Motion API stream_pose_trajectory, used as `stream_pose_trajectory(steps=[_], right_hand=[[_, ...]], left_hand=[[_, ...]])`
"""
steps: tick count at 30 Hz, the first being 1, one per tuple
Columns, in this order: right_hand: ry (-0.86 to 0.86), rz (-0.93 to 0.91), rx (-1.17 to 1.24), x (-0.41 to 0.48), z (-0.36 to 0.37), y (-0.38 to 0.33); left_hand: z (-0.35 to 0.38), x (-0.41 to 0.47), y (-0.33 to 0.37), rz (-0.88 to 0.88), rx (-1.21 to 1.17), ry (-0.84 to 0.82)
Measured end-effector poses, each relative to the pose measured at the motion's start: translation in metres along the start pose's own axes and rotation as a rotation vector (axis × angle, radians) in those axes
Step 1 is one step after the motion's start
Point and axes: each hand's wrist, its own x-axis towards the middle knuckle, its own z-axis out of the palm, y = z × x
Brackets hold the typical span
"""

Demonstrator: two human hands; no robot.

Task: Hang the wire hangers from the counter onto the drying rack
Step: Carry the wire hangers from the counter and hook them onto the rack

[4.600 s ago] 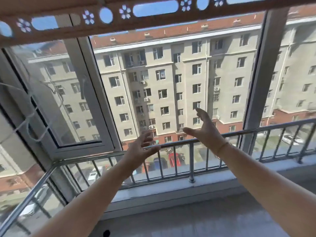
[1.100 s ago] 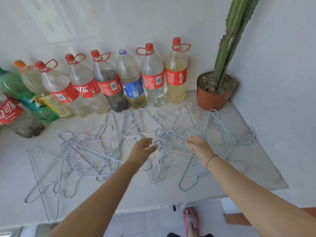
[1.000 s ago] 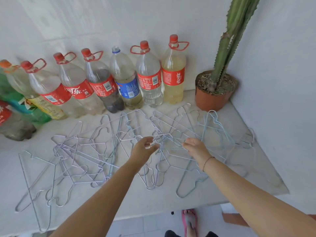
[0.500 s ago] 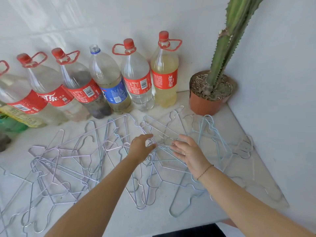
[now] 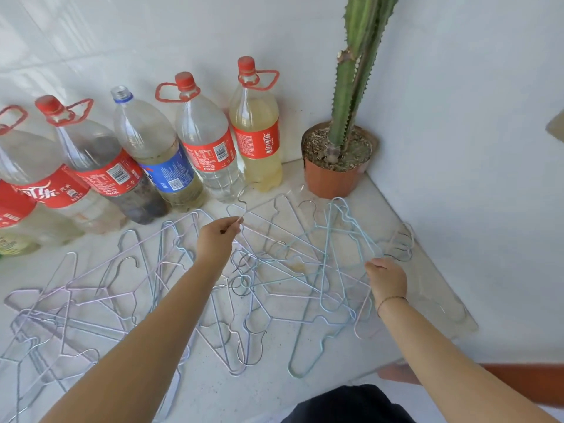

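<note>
Here, among tangled pastel wire hangers (image 5: 91,289), left hand (image 5: 215,242) pinches a grey hanger (image 5: 262,206), right hand (image 5: 387,279) a blue hanger (image 5: 364,238).

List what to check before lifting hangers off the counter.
1. Left hand grip: pinches a hanger by the wire just under its hook: ok.
2. Right hand grip: fingertips at the blue hangers, but whether they close round a wire is hidden: cannot tell.
3. Pinched hanger free of the pile: wires cross all around it, so it looks likely to snag: not ok.
4. Bottles clear: the hook sits close in front of them: not ok.
5. Cactus clear: it stands in the back corner, apart from both hands: ok.
6. Rack reachable: not in view: cannot tell.
</note>
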Motion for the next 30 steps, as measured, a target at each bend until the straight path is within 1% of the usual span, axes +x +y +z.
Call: stream_pose_trajectory(steps=[3, 7, 10, 14, 17, 22, 26, 28, 30], right_hand=[[0.045, 0.058, -0.011, 0.015, 0.000, 0.021], [-0.051, 0.096, -0.187, 0.013, 0.000, 0.008], [-0.086, 0.130, -0.215, 0.012, 0.000, 0.001], [-0.095, 0.253, -0.037, 0.014, -0.002, -0.006], [-0.139, 0.387, 0.180, 0.015, -0.001, -0.011], [-0.227, 0.456, 0.425, 0.009, 0.002, -0.023], [-0.363, 0.431, 0.628, -0.003, 0.007, -0.029], [-0.388, 0.362, 0.653, -0.012, 0.011, -0.035], [-0.382, 0.253, 0.660, -0.023, 0.014, -0.043]], left_hand=[[-0.004, -0.006, 0.006, -0.012, -0.083, 0.011], [-0.008, -0.022, 0.011, -0.019, -0.138, -0.011], [-0.011, -0.034, 0.010, -0.030, -0.181, -0.028], [-0.016, -0.047, 0.009, -0.076, -0.229, -0.022], [-0.019, -0.059, 0.011, -0.083, -0.252, -0.016], [-0.026, -0.074, 0.014, -0.100, -0.289, -0.006], [-0.034, -0.087, 0.014, -0.124, -0.310, 0.006], [-0.039, -0.096, 0.014, -0.141, -0.319, 0.009], [-0.045, -0.105, 0.013, -0.156, -0.337, 0.001]])
